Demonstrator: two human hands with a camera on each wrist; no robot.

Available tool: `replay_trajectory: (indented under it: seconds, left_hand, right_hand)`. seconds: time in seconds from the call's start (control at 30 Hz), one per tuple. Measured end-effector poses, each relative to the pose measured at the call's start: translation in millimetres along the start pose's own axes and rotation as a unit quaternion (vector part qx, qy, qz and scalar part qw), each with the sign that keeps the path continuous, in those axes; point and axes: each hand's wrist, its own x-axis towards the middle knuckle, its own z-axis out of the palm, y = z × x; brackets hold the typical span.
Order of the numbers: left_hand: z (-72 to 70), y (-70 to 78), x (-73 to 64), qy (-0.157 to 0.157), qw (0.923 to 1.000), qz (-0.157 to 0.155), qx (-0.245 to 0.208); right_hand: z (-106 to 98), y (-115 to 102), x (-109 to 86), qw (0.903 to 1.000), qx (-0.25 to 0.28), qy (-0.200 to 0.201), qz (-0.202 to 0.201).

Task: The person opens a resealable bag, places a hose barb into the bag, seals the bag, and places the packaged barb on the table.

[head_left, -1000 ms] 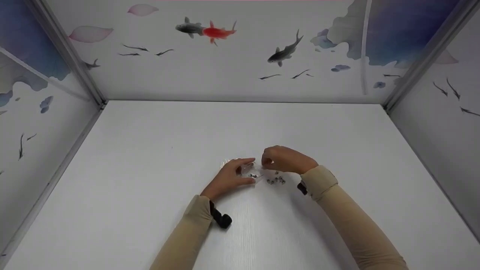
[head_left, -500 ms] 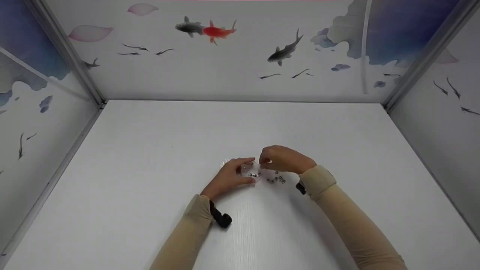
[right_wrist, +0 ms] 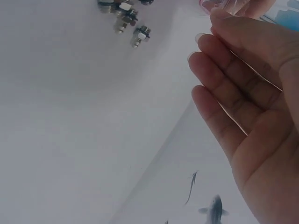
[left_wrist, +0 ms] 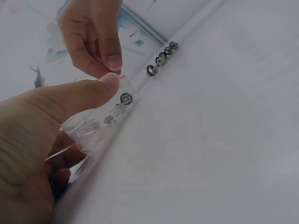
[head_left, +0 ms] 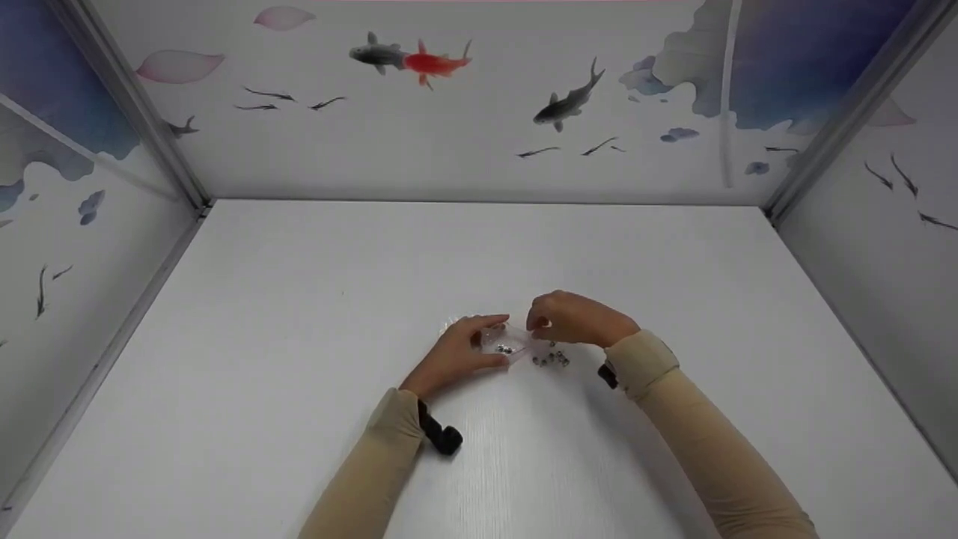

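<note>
A clear plastic zip bag [head_left: 516, 344] lies between my two hands, its mouth towards the right. My left hand [head_left: 455, 352] holds its left side, thumb [left_wrist: 88, 95] over the film and fingers curled on the far side in the left wrist view. Inside the bag show a few small metal screws [left_wrist: 125, 98] with dark washers. My right hand [head_left: 580, 318] pinches the bag's reddish-edged mouth between thumb and index finger; its other fingers [right_wrist: 219, 70] are loosely bent. Several more loose screws [head_left: 552, 360] lie on the table just below my right hand.
The white table [head_left: 299, 299] stretches around both hands. Printed panels with fish [head_left: 565, 105] stand at the back and sides, joined by grey metal corner posts [head_left: 861, 105]. A black wrist camera [head_left: 447, 440] sits by the left cuff.
My right hand shifts slightly left, then back right, drawing the bag's mouth outward. My left hand and the loose screws stay in place.
</note>
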Motion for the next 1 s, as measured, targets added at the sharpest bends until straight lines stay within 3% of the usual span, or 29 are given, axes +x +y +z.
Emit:
replay_trajectory:
  seconds: [1.0]
  left_hand:
    - [-0.6, -0.9, 0.2, -0.003, 1.0000, 0.000, -0.004]
  right_hand:
    - [7.2, 20.8, -12.3, 0.9958, 0.018, -0.039, 0.081]
